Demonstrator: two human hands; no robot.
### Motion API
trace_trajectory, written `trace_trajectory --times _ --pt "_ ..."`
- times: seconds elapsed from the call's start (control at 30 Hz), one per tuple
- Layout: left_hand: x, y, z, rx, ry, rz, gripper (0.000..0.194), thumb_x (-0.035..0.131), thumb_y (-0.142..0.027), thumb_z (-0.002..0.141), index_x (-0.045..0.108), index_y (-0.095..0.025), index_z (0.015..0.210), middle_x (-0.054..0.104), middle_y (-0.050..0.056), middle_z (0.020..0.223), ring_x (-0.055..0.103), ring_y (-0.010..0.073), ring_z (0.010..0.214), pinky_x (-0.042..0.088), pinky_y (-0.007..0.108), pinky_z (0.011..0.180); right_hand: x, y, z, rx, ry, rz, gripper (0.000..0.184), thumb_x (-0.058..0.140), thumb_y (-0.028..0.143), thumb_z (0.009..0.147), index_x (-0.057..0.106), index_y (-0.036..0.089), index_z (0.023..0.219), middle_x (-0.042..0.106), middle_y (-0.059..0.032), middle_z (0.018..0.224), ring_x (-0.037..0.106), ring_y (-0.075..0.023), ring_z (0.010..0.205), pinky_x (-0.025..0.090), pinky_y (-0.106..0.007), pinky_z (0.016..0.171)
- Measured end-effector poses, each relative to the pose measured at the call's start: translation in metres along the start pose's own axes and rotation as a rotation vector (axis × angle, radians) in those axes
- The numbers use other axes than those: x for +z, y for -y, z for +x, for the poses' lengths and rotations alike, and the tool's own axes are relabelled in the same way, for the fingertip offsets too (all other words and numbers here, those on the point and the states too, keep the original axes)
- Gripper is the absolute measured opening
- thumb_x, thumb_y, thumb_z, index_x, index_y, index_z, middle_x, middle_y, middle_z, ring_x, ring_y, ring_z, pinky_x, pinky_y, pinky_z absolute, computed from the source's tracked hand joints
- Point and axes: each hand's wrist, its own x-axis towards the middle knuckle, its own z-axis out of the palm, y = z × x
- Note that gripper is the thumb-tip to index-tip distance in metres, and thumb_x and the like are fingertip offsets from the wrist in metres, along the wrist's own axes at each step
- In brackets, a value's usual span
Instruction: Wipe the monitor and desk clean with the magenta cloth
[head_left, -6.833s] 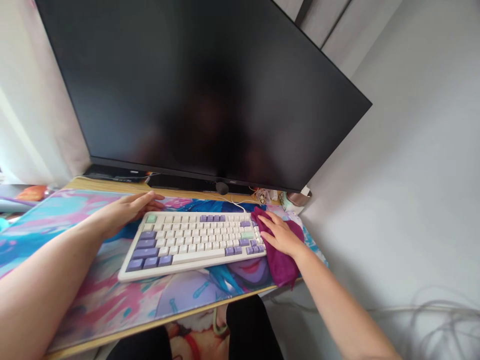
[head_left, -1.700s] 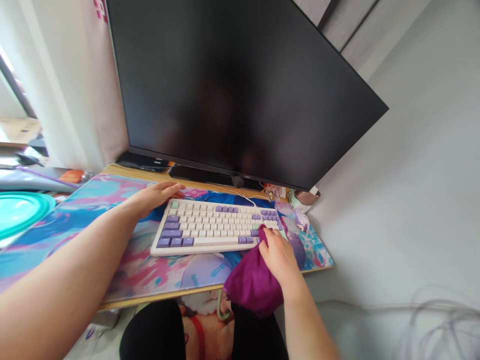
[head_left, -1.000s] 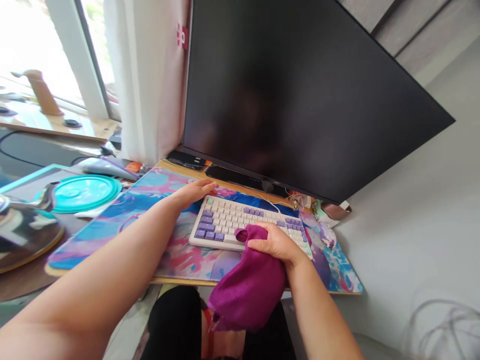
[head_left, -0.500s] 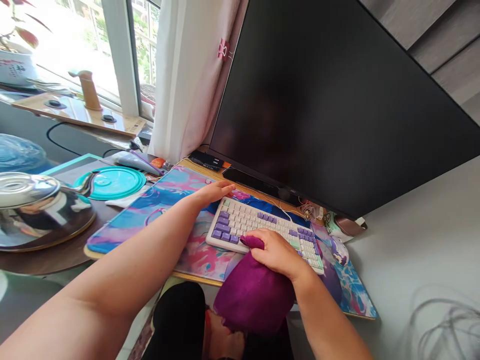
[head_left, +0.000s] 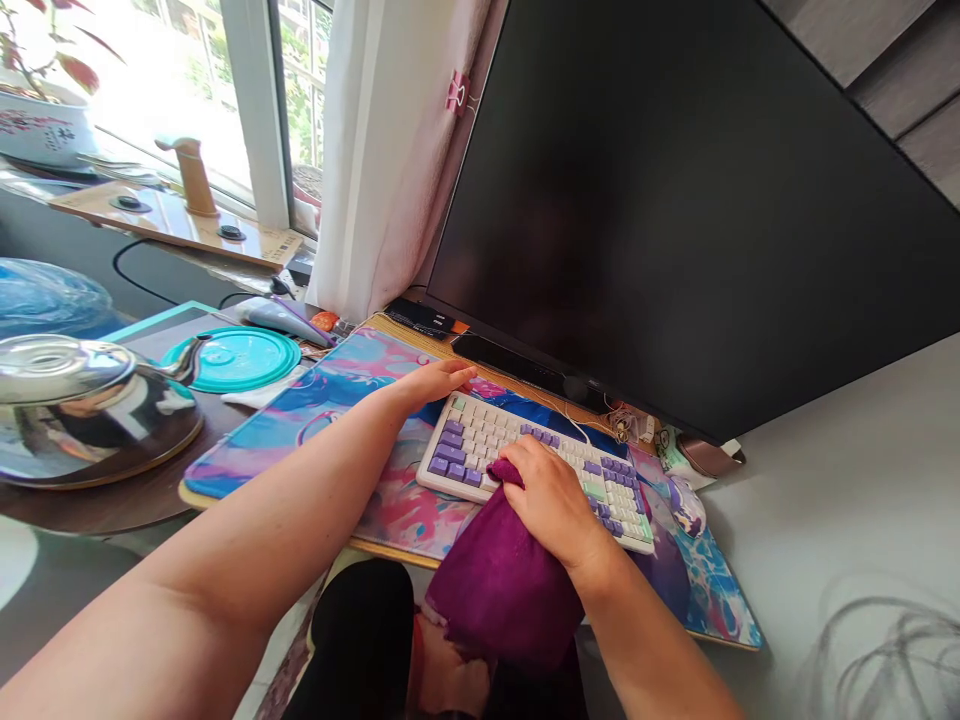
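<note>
A white keyboard with purple and mint keys (head_left: 480, 440) lies on a colourful desk mat (head_left: 315, 410). My left hand (head_left: 431, 381) rests flat at the keyboard's far left corner, fingers stretched out. My right hand (head_left: 551, 500) presses a purple cloth (head_left: 495, 590) against the front of the keyboard near its middle, fingers closed on the fabric. The rest of the cloth hangs down over the desk's front edge toward my lap.
A large black monitor (head_left: 675, 200) stands right behind the keyboard. A mouse (head_left: 686, 505) sits at the mat's right end. To the left are a teal lid (head_left: 232, 358), a shiny metal pot lid (head_left: 67, 400), a curtain (head_left: 382, 150) and a window sill.
My right hand has slid the purple cloth leftward along the keyboard's front, from its right end to near its middle. The view has turned left. My left hand stays at the corner.
</note>
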Motion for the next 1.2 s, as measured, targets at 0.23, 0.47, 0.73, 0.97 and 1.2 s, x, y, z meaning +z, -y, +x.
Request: trace_trajectory --times 0.23,0.47,0.73,0.97,1.2 --pt "0.000 0.001 0.002 -0.006 -0.005 -0.004 0.051 0.071 -0.067 0.084 0.080 -0.024 0.111 0.087 0.008 0.105 0.080 0.0323 0.111 0.061 0.036 0.091 -0.007 0.015 -0.005 -0.050 0.080 -0.200 0.025 0.062 0.008 0.098 0.076 0.028 0.104 0.072 -0.0079 0.124 0.069 -0.0257 0.118 0.057 -0.036 0.090" --pt "0.000 0.006 0.007 -0.010 -0.011 -0.028 0.050 0.075 -0.068 0.080 0.080 -0.025 0.106 0.087 0.008 0.100 0.080 0.0331 0.108 0.061 0.038 0.093 -0.014 0.006 -0.019 0.017 0.211 -0.230 0.030 0.055 0.010 0.102 0.074 0.025 0.121 0.067 -0.0078 0.130 0.068 -0.0239 0.120 0.056 -0.034 0.093" --pt "0.002 -0.001 0.003 -0.058 -0.012 -0.112 0.041 0.080 -0.061 0.080 0.079 -0.025 0.098 0.086 0.008 0.096 0.080 0.0321 0.102 0.060 0.037 0.087 -0.018 -0.016 -0.031 0.059 0.244 -0.131 0.034 0.056 0.010 0.098 0.075 0.024 0.123 0.065 -0.0073 0.128 0.067 -0.0218 0.115 0.051 -0.032 0.097" --pt "0.001 -0.004 0.000 -0.053 -0.012 -0.074 0.036 0.077 -0.059 0.081 0.078 -0.025 0.092 0.085 0.008 0.096 0.079 0.0292 0.097 0.058 0.034 0.080 -0.025 -0.038 -0.044 0.127 0.265 -0.094 0.039 0.054 0.008 0.097 0.076 0.025 0.125 0.063 -0.0075 0.126 0.066 -0.0219 0.116 0.049 -0.033 0.099" --pt "0.000 -0.003 0.003 -0.032 -0.011 -0.084 0.044 0.081 -0.065 0.074 0.079 -0.026 0.093 0.086 0.009 0.097 0.079 0.0310 0.101 0.059 0.036 0.085 -0.022 -0.070 -0.070 0.169 0.217 0.019 0.050 0.053 0.007 0.091 0.074 0.027 0.132 0.060 -0.0066 0.124 0.066 -0.0223 0.118 0.051 -0.035 0.104"
